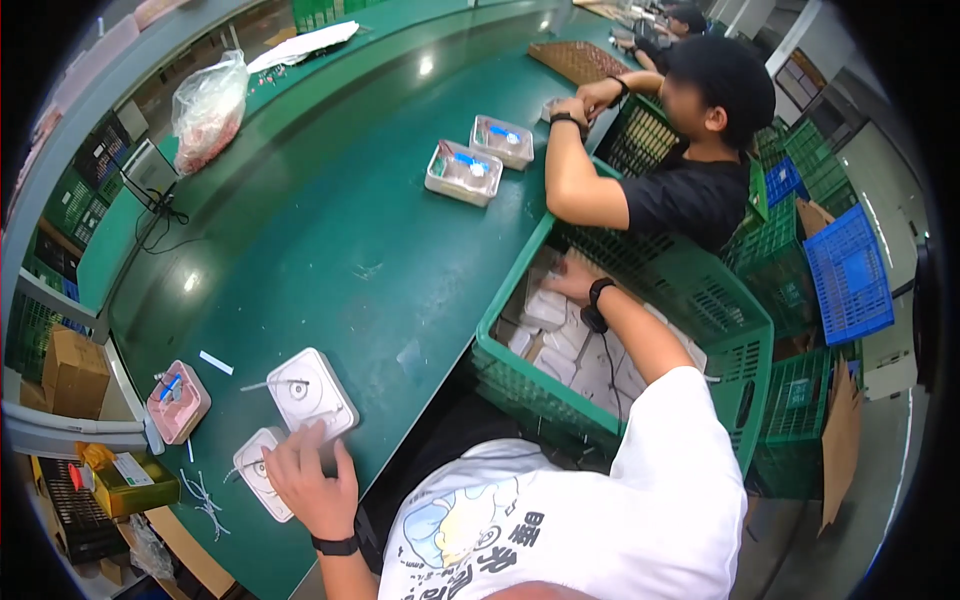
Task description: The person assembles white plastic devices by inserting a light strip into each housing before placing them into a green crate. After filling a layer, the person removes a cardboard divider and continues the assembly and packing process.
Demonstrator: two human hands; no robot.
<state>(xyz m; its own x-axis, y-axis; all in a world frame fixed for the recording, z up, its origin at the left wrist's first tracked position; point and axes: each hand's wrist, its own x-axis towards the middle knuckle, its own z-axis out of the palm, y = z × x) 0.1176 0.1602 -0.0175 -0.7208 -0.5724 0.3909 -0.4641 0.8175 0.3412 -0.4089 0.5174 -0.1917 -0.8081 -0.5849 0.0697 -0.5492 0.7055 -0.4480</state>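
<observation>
My left hand (314, 484) has its fingers spread, over the near edges of two white square plastic housings on the table. The larger-looking housing (330, 380) lies beyond my fingertips, with a round centre and a thin cable. Partly under my hand is the other housing (262, 462), also with a short cable. My right hand (574, 278) reaches into a green crate (488, 335) at my right, fingers curled on a white housing (545, 308) near its far left corner. Several more white housings (595, 370) and dark cables fill the crate.
Two open housings (464, 174) (503, 142) with blue parts sit farther along the green table (330, 250), near a co-worker (690, 150) in black. At left are a pinkish open housing (179, 402), white strips (205, 505) and a yellow can (135, 482). A plastic bag (210, 110) stands at the far left.
</observation>
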